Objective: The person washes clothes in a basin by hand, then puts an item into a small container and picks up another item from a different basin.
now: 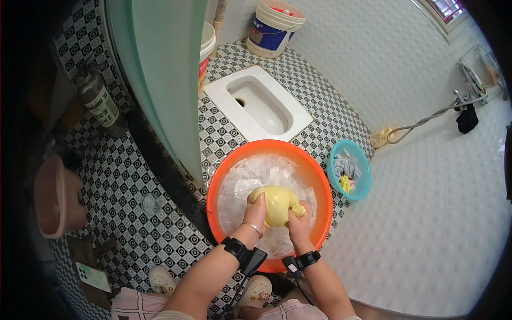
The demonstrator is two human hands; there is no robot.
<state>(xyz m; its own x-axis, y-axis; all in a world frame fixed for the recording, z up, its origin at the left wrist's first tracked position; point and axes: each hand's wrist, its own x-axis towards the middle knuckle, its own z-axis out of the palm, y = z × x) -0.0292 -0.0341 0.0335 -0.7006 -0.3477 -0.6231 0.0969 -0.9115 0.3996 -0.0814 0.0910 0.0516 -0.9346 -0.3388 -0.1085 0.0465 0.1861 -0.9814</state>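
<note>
A wet yellow cloth (276, 202) is bunched and swollen between my two hands, over the large orange basin (323, 210). On its left side my left hand (256, 212) is closed around the cloth. My right hand (298, 223) grips a gathered end of it, which pokes out above the fingers. Beneath them the basin holds whitish, see-through water (277, 242) with pale shapes I cannot make out clearly. Black bands with small devices circle both wrists, and a bangle (253, 228) sits on the left one.
Right of the orange basin stands a smaller blue basin (366, 184) with grey and yellow cloths. Beyond lie a squat toilet (296, 125) and a white-and-blue bucket (269, 33). A glass partition (160, 69), pink basin (49, 197) and phone (93, 277) are to the left.
</note>
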